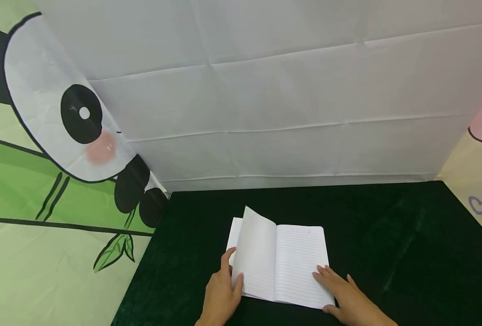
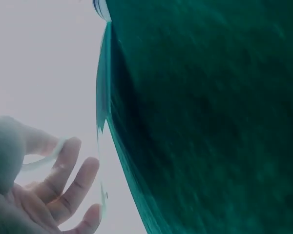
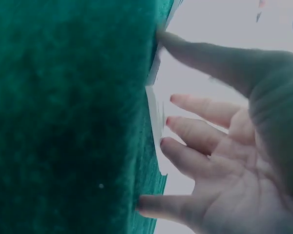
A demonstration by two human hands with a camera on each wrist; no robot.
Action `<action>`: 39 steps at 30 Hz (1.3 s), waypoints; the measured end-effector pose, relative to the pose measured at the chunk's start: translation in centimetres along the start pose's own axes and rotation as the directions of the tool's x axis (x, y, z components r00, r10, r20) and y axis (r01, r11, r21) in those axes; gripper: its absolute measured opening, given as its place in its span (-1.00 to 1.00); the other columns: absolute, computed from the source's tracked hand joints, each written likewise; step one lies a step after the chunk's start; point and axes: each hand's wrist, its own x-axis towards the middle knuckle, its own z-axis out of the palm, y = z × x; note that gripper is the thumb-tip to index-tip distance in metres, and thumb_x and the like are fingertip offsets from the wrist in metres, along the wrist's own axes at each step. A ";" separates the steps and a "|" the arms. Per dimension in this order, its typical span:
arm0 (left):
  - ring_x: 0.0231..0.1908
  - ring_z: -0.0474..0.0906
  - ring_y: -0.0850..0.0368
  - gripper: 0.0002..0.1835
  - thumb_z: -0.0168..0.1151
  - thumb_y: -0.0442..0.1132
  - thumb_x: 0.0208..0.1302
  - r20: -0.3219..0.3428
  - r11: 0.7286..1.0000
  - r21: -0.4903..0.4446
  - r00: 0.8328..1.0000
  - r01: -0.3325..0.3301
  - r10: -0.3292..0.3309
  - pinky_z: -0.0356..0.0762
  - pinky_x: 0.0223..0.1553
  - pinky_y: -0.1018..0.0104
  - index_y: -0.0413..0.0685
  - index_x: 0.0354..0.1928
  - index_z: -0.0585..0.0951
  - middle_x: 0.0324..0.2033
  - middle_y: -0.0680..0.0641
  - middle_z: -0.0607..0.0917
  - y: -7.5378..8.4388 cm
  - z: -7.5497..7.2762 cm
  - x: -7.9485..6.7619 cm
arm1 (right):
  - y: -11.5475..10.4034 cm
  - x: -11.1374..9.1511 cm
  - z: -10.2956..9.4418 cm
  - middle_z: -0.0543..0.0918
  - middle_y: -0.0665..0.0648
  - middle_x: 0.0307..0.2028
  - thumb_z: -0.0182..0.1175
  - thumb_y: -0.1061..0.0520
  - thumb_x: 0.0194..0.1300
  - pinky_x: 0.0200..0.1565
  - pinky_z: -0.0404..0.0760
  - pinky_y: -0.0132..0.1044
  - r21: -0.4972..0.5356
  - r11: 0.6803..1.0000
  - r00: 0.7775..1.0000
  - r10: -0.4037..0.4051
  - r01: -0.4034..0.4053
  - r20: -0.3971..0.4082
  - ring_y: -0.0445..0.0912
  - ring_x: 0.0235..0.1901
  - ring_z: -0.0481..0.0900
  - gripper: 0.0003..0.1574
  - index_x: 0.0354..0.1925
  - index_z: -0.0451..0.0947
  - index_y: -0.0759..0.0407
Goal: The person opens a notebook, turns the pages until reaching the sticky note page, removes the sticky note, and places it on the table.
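Note:
An open lined notebook (image 1: 302,267) lies on a dark green cloth-covered table. One page (image 1: 257,253) on its left side is lifted and tilted, with another white sheet showing behind it. My left hand (image 1: 222,290) pinches that page near its outer edge; the left wrist view shows the page's curved edge (image 2: 44,160) between thumb and index finger. Across the notebook, my right hand (image 1: 348,294) rests its extended fingers on the right page near the lower outer corner. Those fingers look spread and straight in the right wrist view, beside the notebook's edge (image 3: 155,122).
Dark green cloth (image 1: 387,235) covers the table around the notebook. A white creased sheet (image 1: 265,104) hangs behind the far edge. At the left stands a printed panda panel (image 1: 41,127); a pink and cream panel (image 1: 477,181) stands at the right.

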 end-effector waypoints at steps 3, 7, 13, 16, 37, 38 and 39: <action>-0.52 0.46 0.24 -0.11 0.41 -0.23 0.26 0.014 0.995 0.099 1.000 0.008 -0.009 0.50 -0.36 0.22 0.17 0.55 0.15 -0.57 0.10 0.56 -0.6 -0.1 0.0 | 0.0 -0.1 0.0 0.29 0.33 0.50 0.57 0.10 0.05 0.18 -0.07 0.69 0.030 1.000 0.999 -0.007 0.006 0.035 0.34 0.50 0.16 0.04 0.44 0.37 0.23; -0.34 0.57 0.14 -0.17 0.39 -0.26 0.26 0.052 0.984 0.171 0.998 -0.050 0.042 0.58 -0.08 -0.03 0.23 0.54 0.27 -0.41 0.04 0.68 -1.4 0.0 -0.1 | -0.1 -0.1 -0.2 0.30 0.32 0.49 0.57 0.11 0.05 0.17 -0.02 0.69 0.028 1.000 0.999 -0.007 0.006 0.033 0.33 0.50 0.17 0.03 0.43 0.38 0.24; -0.09 0.51 0.00 -0.47 0.38 -0.30 0.27 0.172 0.958 0.251 0.981 -0.135 0.093 0.51 0.06 -0.11 0.17 0.28 0.63 -0.10 -0.10 0.61 -2.2 0.5 -0.4 | -0.2 -0.1 -0.1 0.32 0.26 0.49 0.54 0.10 0.11 0.21 0.03 0.64 -0.001 1.000 1.000 0.014 -0.014 0.027 0.28 0.51 0.17 -0.04 0.43 0.40 0.21; 0.25 0.42 -0.22 -0.56 0.37 -0.29 0.31 0.227 0.951 0.253 0.967 -0.175 0.118 0.41 0.25 -0.24 0.00 0.24 0.66 0.29 -0.29 0.44 -2.2 0.5 -0.5 | -0.1 -0.1 -0.1 0.32 0.27 0.49 0.54 0.07 0.11 0.21 0.01 0.66 -0.012 1.000 1.000 0.014 -0.013 0.023 0.28 0.50 0.18 -0.04 0.42 0.41 0.23; 0.56 0.11 0.03 -0.17 0.35 0.13 0.34 0.492 0.893 0.016 0.781 -0.451 0.386 0.28 0.31 -0.42 0.26 0.55 0.22 0.61 0.12 0.10 3.8 3.5 1.1 | 0.0 0.1 -0.3 0.34 0.36 0.46 0.54 0.12 0.07 0.11 0.07 0.71 -0.016 0.999 0.999 -0.031 0.031 0.030 0.37 0.46 0.22 -0.05 0.39 0.42 0.29; 0.55 0.12 0.01 -0.17 0.37 0.14 0.32 0.488 0.893 0.017 0.783 -0.450 0.386 0.29 0.30 -0.42 0.26 0.55 0.22 0.61 0.12 0.10 3.9 3.6 1.1 | 0.0 0.1 -0.3 0.34 0.36 0.46 0.54 0.11 0.09 0.11 0.07 0.70 -0.016 0.999 0.999 -0.029 0.029 0.031 0.36 0.46 0.21 -0.05 0.39 0.42 0.28; 0.55 0.13 0.00 -0.16 0.38 0.14 0.30 0.485 0.894 0.016 0.785 -0.447 0.384 0.29 0.30 -0.43 0.26 0.55 0.23 0.61 0.12 0.10 4.0 3.7 1.1 | 0.0 0.2 -0.3 0.34 0.36 0.46 0.53 0.10 0.10 0.11 0.07 0.70 -0.017 0.999 0.999 -0.027 0.027 0.031 0.36 0.46 0.21 -0.06 0.39 0.42 0.28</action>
